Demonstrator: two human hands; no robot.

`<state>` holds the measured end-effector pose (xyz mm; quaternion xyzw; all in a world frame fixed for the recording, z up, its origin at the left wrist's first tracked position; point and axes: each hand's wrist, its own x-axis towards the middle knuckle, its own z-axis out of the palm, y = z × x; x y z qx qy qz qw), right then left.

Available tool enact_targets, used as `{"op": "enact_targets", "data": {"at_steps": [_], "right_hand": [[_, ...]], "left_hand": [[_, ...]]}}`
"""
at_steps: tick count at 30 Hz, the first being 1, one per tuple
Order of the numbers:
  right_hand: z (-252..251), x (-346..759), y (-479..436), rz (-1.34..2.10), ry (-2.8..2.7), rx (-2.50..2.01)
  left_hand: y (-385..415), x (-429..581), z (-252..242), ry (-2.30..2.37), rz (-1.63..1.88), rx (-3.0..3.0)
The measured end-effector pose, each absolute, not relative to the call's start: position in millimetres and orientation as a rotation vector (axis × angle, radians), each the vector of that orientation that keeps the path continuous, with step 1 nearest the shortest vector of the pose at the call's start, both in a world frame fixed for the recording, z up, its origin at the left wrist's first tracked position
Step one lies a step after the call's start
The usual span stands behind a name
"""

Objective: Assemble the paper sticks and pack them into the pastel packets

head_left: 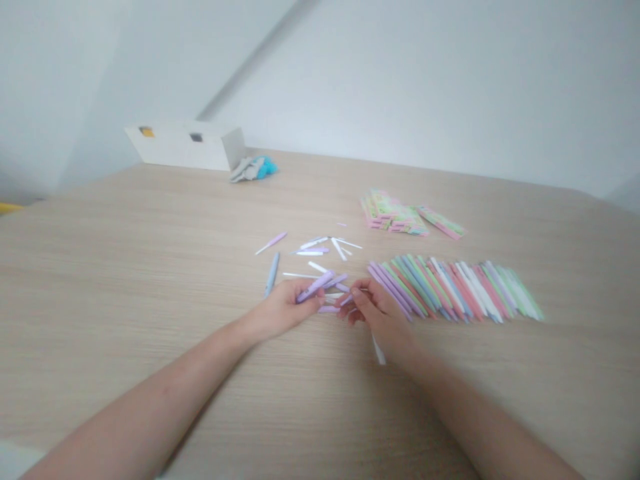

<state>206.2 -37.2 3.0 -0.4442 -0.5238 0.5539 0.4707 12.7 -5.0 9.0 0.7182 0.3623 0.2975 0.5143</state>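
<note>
in the head view, a lilac paper strip (315, 287) is gripped narrowly in the left hand (283, 308), with the fingers curled close around it, so that it appears to be kept raised off the wood-grain table top (125, 280) and angled toward the right hand (377, 310). the right hand is closed to a narrow pinch just beside the left, but whether anything is held in it cannot be told, as the fingers are blurred among the lilac pieces. a white strip (379, 349) is seen just below the right hand; whether it is held or is lying on the surface cannot be told.

both hands are kept near the middle of the surface, with the forearms reaching in from the near edge. about fifteen loose strips (320, 250), mostly white and lilac, are scattered just beyond the hands, and one pale blue strip (271, 273) lies to the left of them. toward the right edge, roughly forty pastel strips (450, 290) are laid side by side in one overlapping row, seemingly banded so that like colours are kept together. beyond that row, a larger pile of pink and green strips (393, 215) and a smaller pile (440, 222) are set close together. at the far edge, one white box (185, 145) is placed just beside one grey and turquoise cloth bundle (253, 169).
</note>
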Motion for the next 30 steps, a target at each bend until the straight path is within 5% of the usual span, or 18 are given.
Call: {"op": "enact_targets", "data": {"at_steps": [30], "right_hand": [[-0.6, 204.0, -40.4, 1.256, -1.382, -1.105]], "left_hand": [[-4.5, 13.4, 8.4, 0.774, 0.725, 1.712]]}}
